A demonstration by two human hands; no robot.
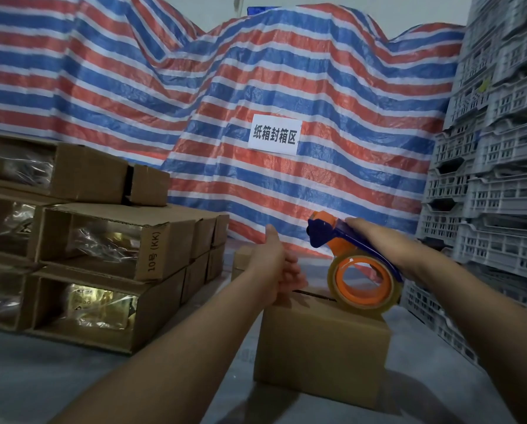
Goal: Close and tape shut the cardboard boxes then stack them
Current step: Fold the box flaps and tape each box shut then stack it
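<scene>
— The tarp (256, 71)?
— Red, blue and white stripes; its sign (275, 134) is white with black characters.
— The dispenser (341, 240)?
— Blue and orange. Boxes (320, 344) brown, crates (500, 148) grey.

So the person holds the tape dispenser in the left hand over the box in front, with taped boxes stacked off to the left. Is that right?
Not quite: the head view shows the right hand gripping the tape dispenser, its roll resting on the cardboard box. The left hand rests at the box's top edge. The stacked boxes do stand to the left.
</scene>
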